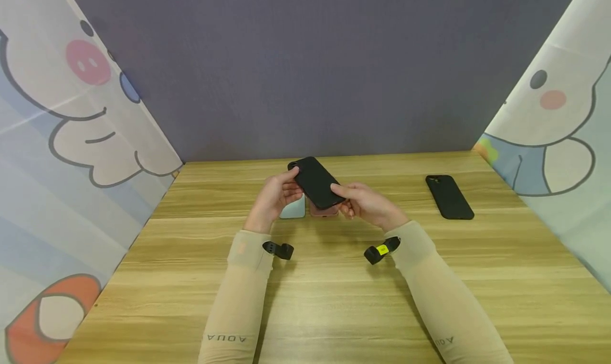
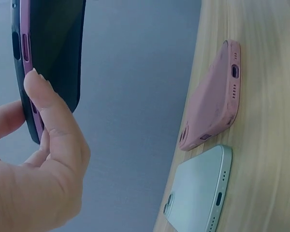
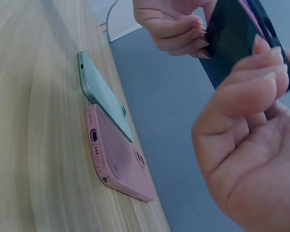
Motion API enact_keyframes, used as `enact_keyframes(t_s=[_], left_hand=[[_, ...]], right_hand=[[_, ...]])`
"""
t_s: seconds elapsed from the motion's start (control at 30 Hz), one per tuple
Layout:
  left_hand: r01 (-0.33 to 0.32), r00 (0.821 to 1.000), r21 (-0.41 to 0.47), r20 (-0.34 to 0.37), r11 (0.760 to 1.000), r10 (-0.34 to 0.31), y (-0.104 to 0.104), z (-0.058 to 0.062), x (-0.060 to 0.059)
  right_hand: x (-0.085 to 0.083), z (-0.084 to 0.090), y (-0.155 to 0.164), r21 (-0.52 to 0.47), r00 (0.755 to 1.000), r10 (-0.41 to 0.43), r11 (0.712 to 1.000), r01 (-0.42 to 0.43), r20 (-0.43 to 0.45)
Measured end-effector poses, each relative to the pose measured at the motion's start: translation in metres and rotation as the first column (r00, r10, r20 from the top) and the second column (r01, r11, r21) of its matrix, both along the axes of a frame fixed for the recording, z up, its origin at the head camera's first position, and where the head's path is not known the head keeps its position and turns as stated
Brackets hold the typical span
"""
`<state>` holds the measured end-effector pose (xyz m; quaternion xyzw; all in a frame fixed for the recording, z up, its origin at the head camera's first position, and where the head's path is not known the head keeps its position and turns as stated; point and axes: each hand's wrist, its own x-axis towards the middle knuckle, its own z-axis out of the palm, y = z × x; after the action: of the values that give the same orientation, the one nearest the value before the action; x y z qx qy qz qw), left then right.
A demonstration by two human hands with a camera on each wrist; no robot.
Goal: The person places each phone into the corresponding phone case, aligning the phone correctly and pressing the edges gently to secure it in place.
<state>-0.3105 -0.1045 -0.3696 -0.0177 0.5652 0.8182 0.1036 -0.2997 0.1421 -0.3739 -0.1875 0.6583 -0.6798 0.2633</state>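
Note:
Both hands hold up a phone in a black case point(image 1: 316, 183), tilted above the table with the case's back toward the head camera. My left hand point(image 1: 277, 197) pinches the camera end, thumb on top. The right hand point(image 1: 367, 202) grips the opposite corner, its thumb across the case's back. From the left wrist, the phone's purple edge point(image 2: 25, 43) shows between the case and the dark screen point(image 2: 58, 48). Beneath, on the table, lie a pink phone point(image 3: 121, 159) and a pale green phone point(image 3: 104, 89), side by side and face down; the head view shows only their near ends.
A black phone case point(image 1: 450, 197) lies on the right part of the wooden table point(image 1: 324, 289). Behind the table stands a dark grey panel point(image 1: 305, 72). Cartoon-printed curtains point(image 1: 28, 157) flank both sides.

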Motion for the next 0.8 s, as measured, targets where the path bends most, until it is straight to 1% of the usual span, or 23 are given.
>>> enact_keyframes(t_s=[0.1, 0.17, 0.3, 0.43, 0.53, 0.6, 0.7, 0.8], left_hand=[[-0.018, 1.0, 0.023, 0.002, 1.0, 0.018, 0.001, 0.001, 0.001], [-0.03, 1.0, 0.042, 0.006, 0.999, 0.03, 0.003, 0.001, 0.001], [-0.048, 0.999, 0.065, 0.014, 0.997, 0.048, 0.005, 0.001, 0.001], [-0.058, 0.998, 0.074, 0.012, 0.996, 0.057, 0.007, 0.001, 0.001], [-0.065, 0.998, 0.079, 0.003, 0.995, 0.065, 0.008, 0.001, 0.001], [-0.074, 0.997, 0.079, -0.002, 0.994, 0.074, 0.009, 0.0, 0.001], [-0.097, 0.995, 0.087, -0.01, 0.992, 0.098, 0.01, 0.001, 0.001], [-0.126, 0.992, 0.107, -0.014, 0.986, 0.128, 0.011, 0.001, 0.0]], right_hand=[[-0.001, 0.0, -0.001, -0.016, 0.997, -0.07, 0.997, 0.07, 0.016], [-0.001, 0.001, -0.002, -0.03, 0.991, -0.126, 0.991, 0.127, 0.034], [-0.001, 0.001, -0.003, -0.054, 0.969, -0.23, 0.97, 0.235, 0.086], [-0.002, -0.001, -0.002, -0.073, 0.952, -0.286, 0.953, 0.295, 0.112], [-0.002, -0.002, -0.002, -0.094, 0.947, -0.297, 0.947, 0.309, 0.121], [-0.003, -0.003, -0.002, -0.106, 0.949, -0.288, 0.948, 0.302, 0.127], [-0.003, -0.003, -0.004, -0.113, 0.957, -0.259, 0.955, 0.275, 0.133], [-0.002, -0.003, -0.006, -0.098, 0.966, -0.218, 0.968, 0.232, 0.137]])
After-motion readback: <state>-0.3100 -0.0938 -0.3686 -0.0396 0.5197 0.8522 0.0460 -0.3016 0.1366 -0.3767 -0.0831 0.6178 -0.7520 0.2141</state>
